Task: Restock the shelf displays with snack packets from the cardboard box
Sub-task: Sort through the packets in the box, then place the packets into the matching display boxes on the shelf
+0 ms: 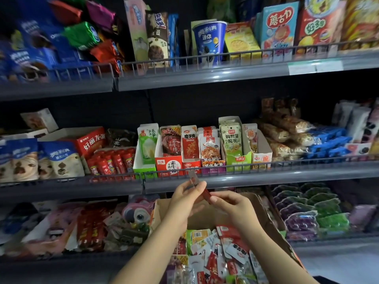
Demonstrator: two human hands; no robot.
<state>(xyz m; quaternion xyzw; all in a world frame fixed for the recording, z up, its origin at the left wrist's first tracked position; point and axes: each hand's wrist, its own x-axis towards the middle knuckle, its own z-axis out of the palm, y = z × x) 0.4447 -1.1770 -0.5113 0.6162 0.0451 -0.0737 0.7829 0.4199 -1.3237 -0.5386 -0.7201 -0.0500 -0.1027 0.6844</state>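
A slim red and silver snack packet [196, 184] is held edge-on just below the middle shelf rail. My left hand [184, 199] pinches its upper part, and my right hand [231, 206] pinches its lower red end. Below my forearms stands the open cardboard box [266, 214], filled with several loose red, white and green snack packets [221, 251]. Directly above my hands, on the middle shelf, a row of small display boxes [190, 165] holds upright packets, including a red one [189, 144].
The grey middle shelf rail [256, 176] runs just above my hands. The upper shelf [205, 75] carries biscuit boxes and cups. Red sausage sticks [111, 160] lie left of the display boxes. The lower shelf holds purple and green packs [311, 214] at right and mixed toys at left.
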